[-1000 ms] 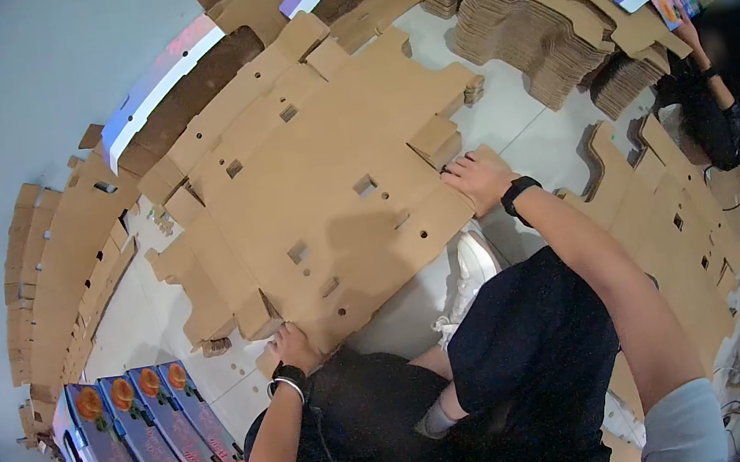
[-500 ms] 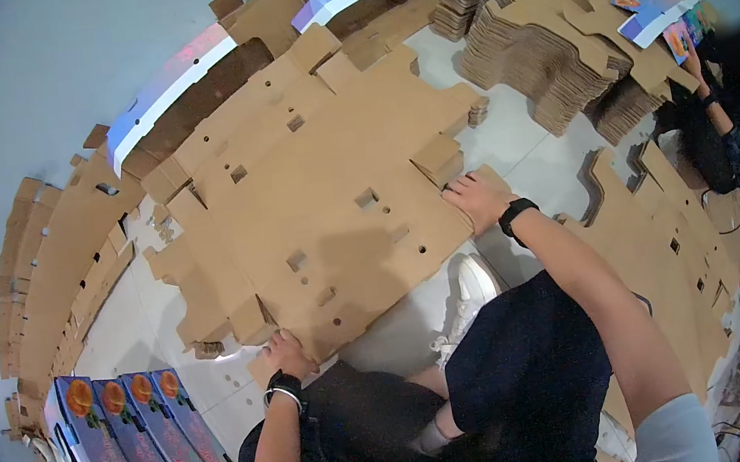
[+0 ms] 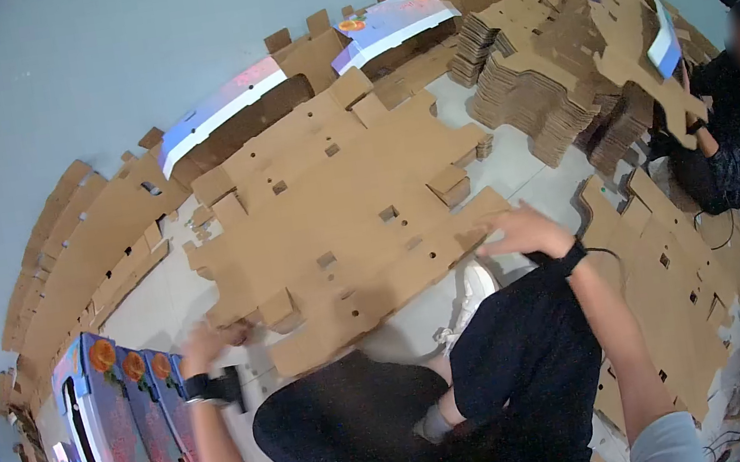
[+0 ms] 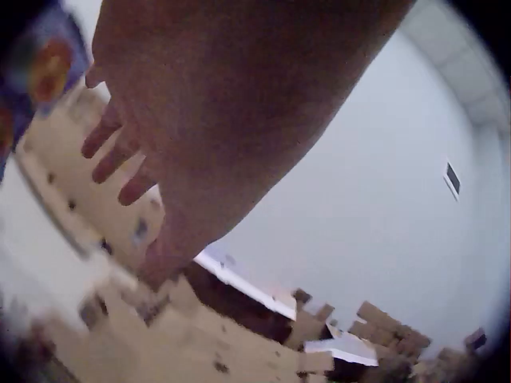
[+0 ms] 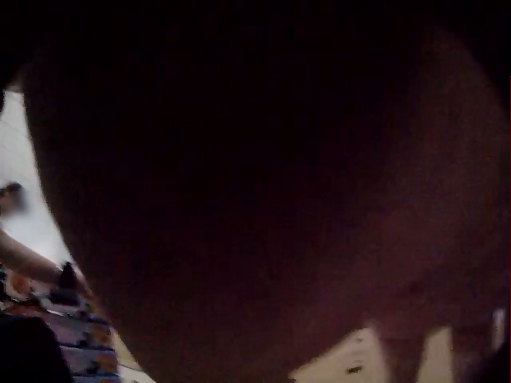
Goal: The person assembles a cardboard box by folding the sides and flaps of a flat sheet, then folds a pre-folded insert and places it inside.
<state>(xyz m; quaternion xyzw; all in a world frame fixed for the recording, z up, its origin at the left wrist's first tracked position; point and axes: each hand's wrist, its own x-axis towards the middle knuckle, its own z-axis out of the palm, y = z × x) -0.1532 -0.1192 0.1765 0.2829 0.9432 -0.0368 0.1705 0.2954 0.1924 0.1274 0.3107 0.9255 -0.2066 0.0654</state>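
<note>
A large die-cut cardboard sheet (image 3: 344,187) with slots and small raised flaps lies flat on the floor before the person's legs. The left hand (image 3: 202,344), blurred, is off the sheet to its left, near the printed boxes; in the left wrist view this hand (image 4: 168,159) has its fingers spread and holds nothing. Over the sheet's right front corner is the right hand (image 3: 525,229), fingers extended and apart, gripping nothing; whether it touches the cardboard cannot be told. The right wrist view is mostly dark, filled by the right hand (image 5: 263,207).
Printed boxes (image 3: 136,428) stand at the left. Stacked cardboard (image 3: 528,107) lies at the back right, more sheets (image 3: 674,281) at the right. Printed trays (image 3: 223,109) stand along the wall. Another person (image 3: 728,130) at the right holds a cardboard piece (image 3: 635,48).
The left hand has left the sheet's front left corner and moved left and up. The right hand has released the right edge and spread its fingers. The other person has lifted a cardboard piece.
</note>
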